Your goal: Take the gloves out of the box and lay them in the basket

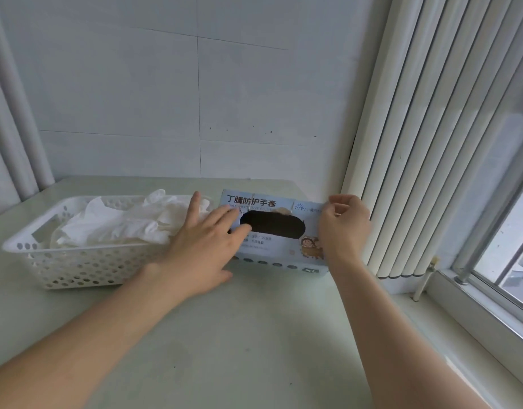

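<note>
Gripping the box (272, 250) at one end is the right hand (344, 225); the left hand (204, 246) rests flat on top.

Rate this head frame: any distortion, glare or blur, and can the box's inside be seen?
Head view: wide-angle distortion bows the blinds; daylight from the window is soft, without hard glare; the box opening reads solid black, contents unseen; the white gloves in the basket lose some fold detail; overall slightly soft.
</note>
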Motion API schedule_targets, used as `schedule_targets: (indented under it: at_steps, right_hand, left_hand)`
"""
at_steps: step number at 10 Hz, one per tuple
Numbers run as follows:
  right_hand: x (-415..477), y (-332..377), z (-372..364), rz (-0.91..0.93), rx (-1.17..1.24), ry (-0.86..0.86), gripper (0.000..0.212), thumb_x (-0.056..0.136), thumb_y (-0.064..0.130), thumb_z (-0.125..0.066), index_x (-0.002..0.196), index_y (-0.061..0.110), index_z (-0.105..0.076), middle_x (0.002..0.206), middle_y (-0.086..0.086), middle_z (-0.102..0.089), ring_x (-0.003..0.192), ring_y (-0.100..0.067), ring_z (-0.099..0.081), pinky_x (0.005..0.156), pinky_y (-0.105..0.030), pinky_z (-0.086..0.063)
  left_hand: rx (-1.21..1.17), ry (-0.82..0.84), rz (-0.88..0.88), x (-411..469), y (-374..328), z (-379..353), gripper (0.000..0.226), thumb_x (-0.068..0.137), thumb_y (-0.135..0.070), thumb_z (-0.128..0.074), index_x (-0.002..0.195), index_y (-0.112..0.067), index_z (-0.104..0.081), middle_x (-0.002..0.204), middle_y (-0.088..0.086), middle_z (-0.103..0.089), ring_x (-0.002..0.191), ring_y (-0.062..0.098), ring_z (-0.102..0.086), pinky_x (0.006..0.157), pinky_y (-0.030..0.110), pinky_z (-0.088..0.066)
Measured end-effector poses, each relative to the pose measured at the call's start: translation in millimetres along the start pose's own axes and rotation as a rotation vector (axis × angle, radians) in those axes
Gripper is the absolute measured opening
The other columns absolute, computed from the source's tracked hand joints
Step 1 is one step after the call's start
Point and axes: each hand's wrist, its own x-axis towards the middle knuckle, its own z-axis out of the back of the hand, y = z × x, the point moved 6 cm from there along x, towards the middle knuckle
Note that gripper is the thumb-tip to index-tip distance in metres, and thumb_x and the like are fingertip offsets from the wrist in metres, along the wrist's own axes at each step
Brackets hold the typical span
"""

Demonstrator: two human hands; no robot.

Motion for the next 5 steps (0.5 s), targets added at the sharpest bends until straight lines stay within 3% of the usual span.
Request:
schedule_targets:
  at_steps: [1, 2, 3, 4, 5]
  right_hand:
    - [1.4, -4.2, -5.9, 0.002, -0.104, 0.081, 0.026, 0.099, 0.009, -0.056, 0.117, 0.018, -0.073, 0.107, 0.002, -0.073, 0.096, -0.017, -0.069, 0.075, -0.030, -0.056]
    - [-1.6, -7.7, -20.0, 0.022, -0.264, 0.236, 0.043, 0.093, 0.005, -0.053, 0.130, 0.014, -0.072, 0.124, -0.006, -0.072, 0.120, -0.024, -0.064, 0.096, -0.034, -0.054]
    - [-16.7, -7.4, -34.9, 0.091, -0.383, 0.363, 0.039, 0.093, 0.012, -0.054, 0.128, 0.008, -0.070, 0.124, -0.008, -0.071, 0.100, -0.026, -0.068, 0.085, -0.037, -0.058]
    - [-26.8, 0.7, -42.1, 0.280, -0.614, 0.327, 0.025, 0.096, 0.021, -0.048, 0.085, 0.004, -0.062, 0.085, -0.012, -0.066, 0.078, -0.037, -0.064, 0.074, -0.046, -0.056]
    - [-45.5, 16.8, -50.3, 0.491, -0.732, 0.292, 0.026, 0.098, 0.027, -0.045, 0.079, 0.013, -0.056, 0.088, -0.004, -0.062, 0.088, -0.030, -0.057, 0.086, -0.043, -0.045]
  left_hand:
    - [-0.015, -0.133, 0.003, 2.3, 2.6, -5.6, 0.068, 0.060, -0.036, -0.098, 0.119, -0.017, -0.070, 0.119, 0.008, -0.072, 0.112, 0.029, -0.069, 0.113, 0.076, -0.027]
    - [-0.036, -0.198, 0.004, 5.7, 0.7, -5.9, 0.044, 0.074, -0.015, -0.087, 0.113, -0.022, -0.068, 0.086, -0.007, -0.071, 0.102, 0.020, -0.068, 0.118, 0.064, -0.017]
    - [-0.034, -0.149, -0.009, 8.6, -3.4, -10.0, 0.040, 0.070, -0.002, -0.083, 0.097, -0.026, -0.065, 0.070, -0.012, -0.058, 0.085, 0.016, -0.063, 0.120, 0.061, -0.023]
    - [-0.129, -0.119, -0.028, 8.3, -1.8, -18.0, 0.050, 0.067, 0.006, -0.082, 0.101, -0.028, -0.068, 0.072, -0.014, -0.058, 0.085, 0.014, -0.063, 0.119, 0.062, -0.030]
    - [-0.221, -0.179, -0.001, 11.1, 2.4, -16.4, 0.048, 0.080, 0.005, -0.074, 0.113, -0.029, -0.070, 0.087, -0.012, -0.068, 0.094, 0.013, -0.066, 0.124, 0.056, -0.023]
